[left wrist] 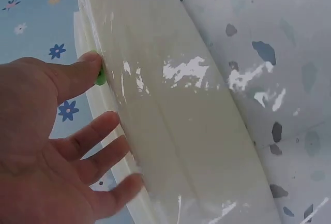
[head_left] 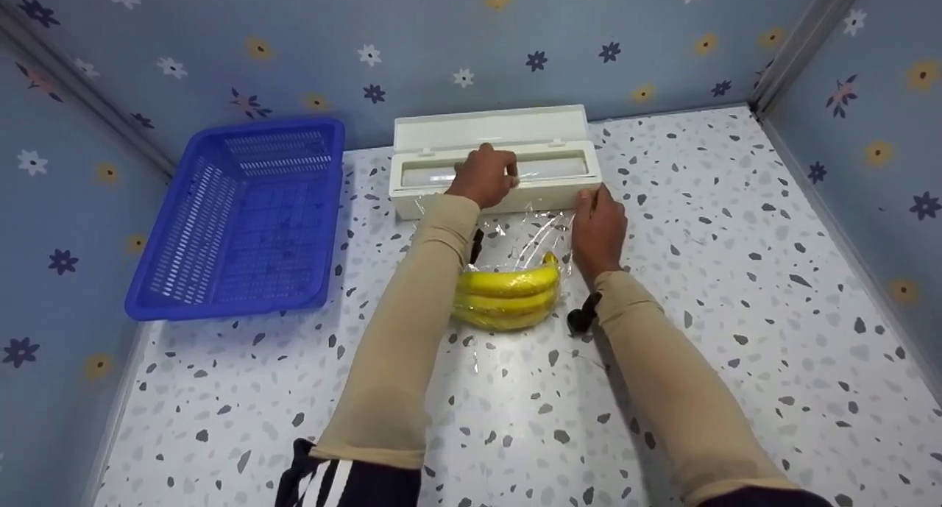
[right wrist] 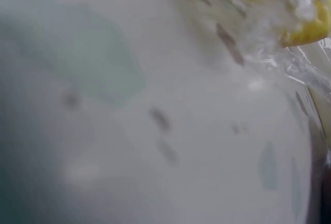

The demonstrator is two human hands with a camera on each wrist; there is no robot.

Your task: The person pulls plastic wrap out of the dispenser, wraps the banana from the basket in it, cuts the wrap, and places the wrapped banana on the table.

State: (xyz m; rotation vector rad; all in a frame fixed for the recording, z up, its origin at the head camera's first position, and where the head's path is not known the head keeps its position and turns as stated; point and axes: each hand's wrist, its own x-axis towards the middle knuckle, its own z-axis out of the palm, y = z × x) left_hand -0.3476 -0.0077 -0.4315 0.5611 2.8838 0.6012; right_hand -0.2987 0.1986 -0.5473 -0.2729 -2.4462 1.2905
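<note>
A white cling film dispenser (head_left: 508, 201) stands by the back wall with its lid (head_left: 489, 128) up and a film roll inside. My left hand (head_left: 483, 174) is over its middle; in the left wrist view its thumb meets a small green slider (left wrist: 100, 77) at the dispenser's edge, the index finger hidden and the other fingers spread loosely. My right hand (head_left: 600, 231) grips the dispenser's right front corner. Clear film (head_left: 541, 235) runs from the dispenser over a bunch of bananas (head_left: 508, 301) lying in front, partly behind my left forearm. Right-hand fingers are not discernible in the right wrist view.
A blue plastic basket (head_left: 327, 220) stands on the left. The speckled white table (head_left: 736, 308) is bounded by flower-patterned panels (head_left: 441, 51) at the back and both sides. Black wrist cameras, one by the right cuff (head_left: 625, 286), sit close to the bananas and film.
</note>
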